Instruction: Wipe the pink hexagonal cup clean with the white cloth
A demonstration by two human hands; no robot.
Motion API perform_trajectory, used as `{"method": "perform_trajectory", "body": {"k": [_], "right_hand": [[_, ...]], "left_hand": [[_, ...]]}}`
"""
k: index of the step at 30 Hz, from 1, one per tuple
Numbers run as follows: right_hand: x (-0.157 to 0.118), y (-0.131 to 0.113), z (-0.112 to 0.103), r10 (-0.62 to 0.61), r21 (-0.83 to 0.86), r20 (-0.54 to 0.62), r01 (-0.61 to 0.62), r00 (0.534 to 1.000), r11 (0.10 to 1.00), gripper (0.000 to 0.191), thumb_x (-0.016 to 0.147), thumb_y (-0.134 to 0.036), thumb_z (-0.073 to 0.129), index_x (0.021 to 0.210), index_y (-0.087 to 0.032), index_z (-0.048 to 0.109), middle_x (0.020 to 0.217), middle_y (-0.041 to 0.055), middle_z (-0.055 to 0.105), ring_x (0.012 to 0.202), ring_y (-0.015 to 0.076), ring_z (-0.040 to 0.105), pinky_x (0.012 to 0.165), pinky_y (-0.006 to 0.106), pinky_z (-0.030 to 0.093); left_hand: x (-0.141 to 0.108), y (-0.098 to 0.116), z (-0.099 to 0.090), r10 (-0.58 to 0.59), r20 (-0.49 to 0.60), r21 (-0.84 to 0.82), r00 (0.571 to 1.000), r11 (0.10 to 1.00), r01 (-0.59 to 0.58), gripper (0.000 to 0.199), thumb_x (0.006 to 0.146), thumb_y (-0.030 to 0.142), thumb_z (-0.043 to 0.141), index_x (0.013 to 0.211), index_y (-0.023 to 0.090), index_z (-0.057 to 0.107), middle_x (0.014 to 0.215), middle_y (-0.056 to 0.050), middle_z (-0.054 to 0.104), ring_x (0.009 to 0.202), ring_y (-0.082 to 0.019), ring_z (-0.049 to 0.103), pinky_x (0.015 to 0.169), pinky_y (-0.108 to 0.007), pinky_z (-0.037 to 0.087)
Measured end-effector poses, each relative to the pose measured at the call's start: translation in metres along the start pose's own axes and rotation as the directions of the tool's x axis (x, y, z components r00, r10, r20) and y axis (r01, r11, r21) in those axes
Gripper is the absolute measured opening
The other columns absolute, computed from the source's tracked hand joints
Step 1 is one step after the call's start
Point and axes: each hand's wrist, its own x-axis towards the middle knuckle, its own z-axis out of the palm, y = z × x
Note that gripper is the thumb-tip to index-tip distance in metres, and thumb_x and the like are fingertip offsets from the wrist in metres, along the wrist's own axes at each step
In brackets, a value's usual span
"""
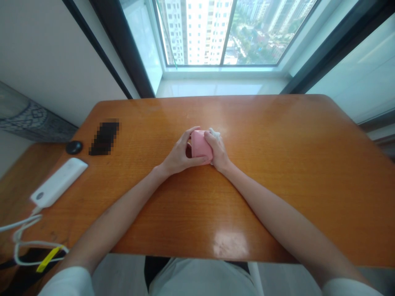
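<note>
Cupping is seen right at the centre of the shot: the left hand [179, 154] is curled around one side, its thumb laid low across the front, while the right hand [217, 151] is closed on the other side, its fingers [210, 139] pressed over the top. Both hands are narrow and holding, and between them a pink rounded object [200, 144] is gripped just above a wooden table top [277, 172]. Whether it is being pressed down on the wood cannot be told from here, as the hands hide its underside. A good, even hold is shown: the pressure appears to be shared across both palms, and a steady grip of this kind is best kept with the wrists low and relaxed.

At about 1 o'clock from the pink rounded object, crumpled white material [214, 133] is tucked just behind the right hand; whether it is tissue or cloth cannot be made out. Further out, at 9 to 10 o'clock, a pixelated dark rectangle [104, 138] and a black round puck [74, 147] are laid on the wood. A white power bank [58, 182] is placed at about 8 o'clock, with a white cable [18, 242] and a yellow tag [47, 260] trailing off the edge. At 12 o'clock, a tall window [197, 37] is framed beyond the table.
</note>
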Motion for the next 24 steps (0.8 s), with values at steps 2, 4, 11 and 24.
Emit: {"method": "perform_trajectory", "body": {"k": [2, 4, 11, 24], "right_hand": [[0.001, -0.001, 0.001, 0.002, 0.006, -0.009, -0.002, 1.000, 1.000, 0.054, 0.098, -0.080, 0.078, 0.089, -0.027, 0.070, 0.083, -0.0006, 0.066, 0.076, 0.0181, 0.057, 0.068, 0.034, 0.049], [0.003, 0.001, 0.001, -0.003, 0.012, -0.014, 0.003, 1.000, 1.000, 0.054, 0.098, -0.080, 0.078, 0.088, -0.027, 0.070, 0.083, -0.0011, 0.064, 0.077, 0.0179, 0.055, 0.070, 0.033, 0.048], [0.005, 0.010, 0.001, 0.030, 0.049, -0.034, -0.029, 0.999, 0.998, 0.061, 0.096, -0.089, 0.076, 0.087, -0.029, 0.069, 0.085, -0.0008, 0.061, 0.079, 0.0189, 0.054, 0.075, 0.035, 0.053], [0.002, 0.003, 0.001, 0.028, 0.023, 0.016, -0.028, 0.999, 0.999, 0.054, 0.097, -0.082, 0.080, 0.092, -0.029, 0.071, 0.079, -0.0023, 0.062, 0.073, 0.0181, 0.055, 0.068, 0.034, 0.050]], "left_hand": [[0.000, -0.004, -0.007, 0.122, 0.024, 0.079, 0.992, 0.989, -0.124, 0.124, 0.083, 0.079, 0.100, 0.182, 0.035, 0.039, 0.180, -0.020, 0.053, 0.159, -0.043, 0.064, 0.128, -0.062, 0.062], [0.001, -0.006, -0.015, 0.239, 0.093, 0.181, 0.967, 0.950, -0.253, 0.134, 0.077, 0.083, 0.102, 0.185, 0.039, 0.036, 0.188, -0.019, 0.043, 0.172, -0.047, 0.051, 0.139, -0.069, 0.052], [0.003, 0.001, -0.018, 0.292, 0.061, 0.302, 0.955, 0.906, -0.296, 0.121, 0.075, 0.073, 0.107, 0.175, 0.031, 0.051, 0.169, -0.019, 0.063, 0.158, -0.044, 0.066, 0.135, -0.063, 0.059], [0.000, -0.013, 0.000, 0.093, -0.041, 0.011, 0.995, 0.996, -0.093, 0.116, 0.089, 0.088, 0.089, 0.179, 0.032, 0.043, 0.168, -0.020, 0.064, 0.139, -0.037, 0.075, 0.108, -0.051, 0.071]]}}
